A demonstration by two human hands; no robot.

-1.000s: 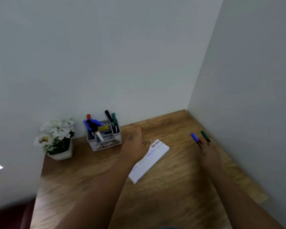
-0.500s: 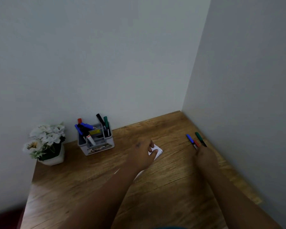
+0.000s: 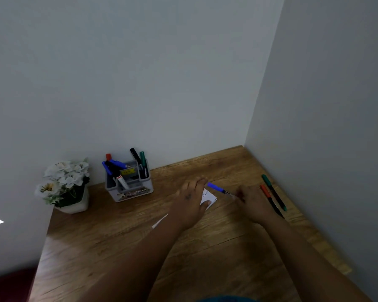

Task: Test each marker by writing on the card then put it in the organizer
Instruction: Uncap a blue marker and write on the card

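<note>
At the middle of the frame, the right hand (image 3: 252, 202) holds a blue marker (image 3: 216, 188) over the card (image 3: 207, 196).
The left hand (image 3: 190, 198) lies flat on the card, fingers straight; red marker (image 3: 266, 192) and green marker (image 3: 273, 191) lie at right; organizer (image 3: 129, 188) left of centre on the worktop (image 3: 118, 247).
</note>
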